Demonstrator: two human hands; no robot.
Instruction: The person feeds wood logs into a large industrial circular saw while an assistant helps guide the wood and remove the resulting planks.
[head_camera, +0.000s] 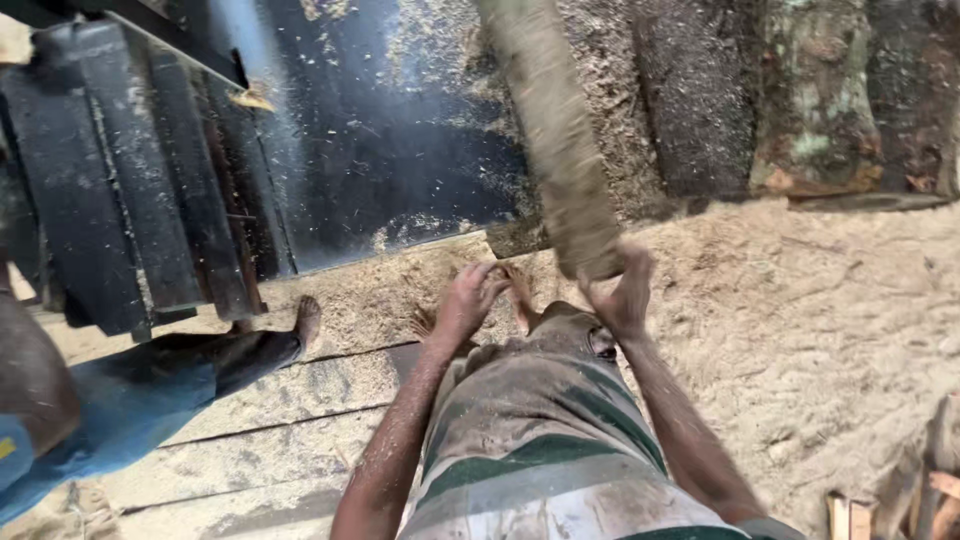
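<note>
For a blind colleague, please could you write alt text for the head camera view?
Seen from above, a person's right hand grips the end of a rough log, while the left hand is open beside it. Sawdust covers the ground; another person's leg is at the left.

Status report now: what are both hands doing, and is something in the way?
Right hand grips end of dusty wooden slab. Left hand free, open, beside it. Another person's leg close at left, on the sawdust-covered boards.
</note>
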